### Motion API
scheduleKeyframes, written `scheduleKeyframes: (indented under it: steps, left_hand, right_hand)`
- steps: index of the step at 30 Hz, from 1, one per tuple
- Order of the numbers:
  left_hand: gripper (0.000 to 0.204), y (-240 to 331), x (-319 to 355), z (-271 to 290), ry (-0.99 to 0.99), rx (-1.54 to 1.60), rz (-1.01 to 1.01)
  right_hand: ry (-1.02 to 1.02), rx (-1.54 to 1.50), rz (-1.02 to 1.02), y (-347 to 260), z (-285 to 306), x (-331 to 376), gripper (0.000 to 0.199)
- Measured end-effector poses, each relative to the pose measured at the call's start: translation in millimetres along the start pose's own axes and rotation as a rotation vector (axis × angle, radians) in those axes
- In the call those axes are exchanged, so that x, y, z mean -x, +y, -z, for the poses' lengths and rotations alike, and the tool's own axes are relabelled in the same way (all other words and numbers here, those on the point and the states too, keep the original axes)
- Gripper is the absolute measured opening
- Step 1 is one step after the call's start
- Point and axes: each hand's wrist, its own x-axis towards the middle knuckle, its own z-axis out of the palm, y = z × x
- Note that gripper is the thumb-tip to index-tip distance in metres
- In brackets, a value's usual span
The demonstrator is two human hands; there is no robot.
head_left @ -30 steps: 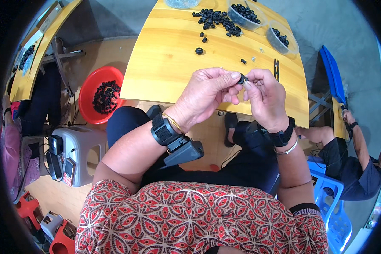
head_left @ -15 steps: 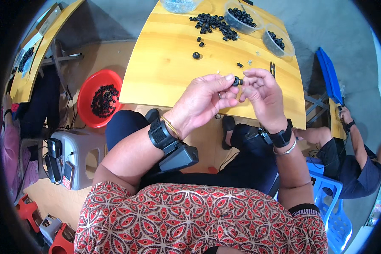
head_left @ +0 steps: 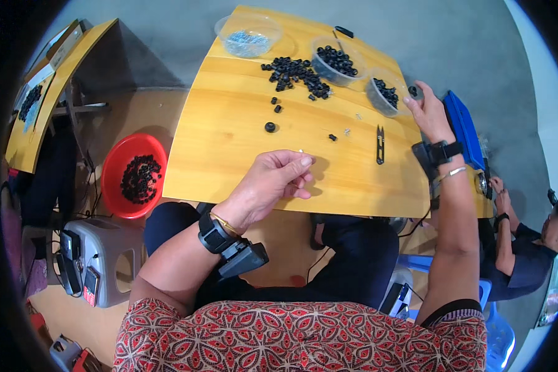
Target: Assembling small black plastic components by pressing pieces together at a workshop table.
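My left hand (head_left: 278, 180) is over the table's near edge, thumb against curled fingers. A tiny whitish tip shows above the forefinger; what is pinched there is too small to make out. My right hand (head_left: 431, 115) reaches out past the table's right edge, beside a clear bowl (head_left: 383, 97) of black parts. Between its thumb and forefinger is a small black round part (head_left: 413, 90). On the table lie black thread snips (head_left: 380, 145), a small black spool-shaped piece (head_left: 332, 137), a black ring-like part (head_left: 270, 127) and tiny clear bits (head_left: 347, 132).
A pile of black parts (head_left: 294, 75) lies mid-table, with another clear bowl (head_left: 336, 65) of them behind. A clear tub (head_left: 247, 38) of small silvery bits stands far left. A red basin (head_left: 125, 201) sits left on the floor. A blue tray (head_left: 464, 127) and another person (head_left: 527, 248) are at right.
My hands have come apart. The right has swung far right and away from me with the black round part; the left stays near the table's front edge. The view has shifted somewhat.
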Motion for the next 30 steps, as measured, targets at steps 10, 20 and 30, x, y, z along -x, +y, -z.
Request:
scheduleKeyframes:
  steps: [10,20,30]
  left_hand:
    - [0.024,1,5,17,-0.135,0.079,0.053]
    - [0.025,1,5,27,-0.231,0.225,0.067]
    - [0.025,-1,3,26,-0.263,0.224,0.036]
  right_hand:
    - [-0.413,-0.259,0.247,-102,-87,-12,0.016]
    - [-0.476,-0.223,0.487,-146,-110,-19,0.016]
    - [-0.541,-0.393,0.461,-141,-118,-15,0.010]
